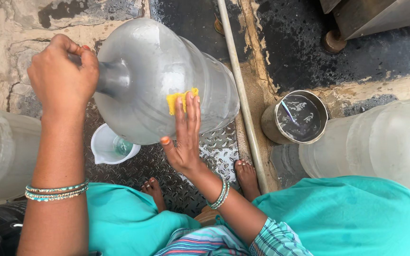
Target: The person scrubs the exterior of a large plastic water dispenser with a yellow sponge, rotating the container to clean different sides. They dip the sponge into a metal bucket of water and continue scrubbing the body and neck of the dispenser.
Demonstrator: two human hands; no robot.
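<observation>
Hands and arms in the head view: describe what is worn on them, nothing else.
Both forearms are bare, with no sleeves reaching the wrists. The left hand has a stack of thin turquoise and gold beaded bangles on its forearm. The right hand wears similar turquoise bangles at the wrist. Nails carry orange polish. Near the right elbow shows a striped blue-and-pink cloth.

Soft, even daylight, bright without hard shadows; a pale sheen glares on the jug [167,76], water in the tin [300,117] glints, edges bow slightly.
</observation>
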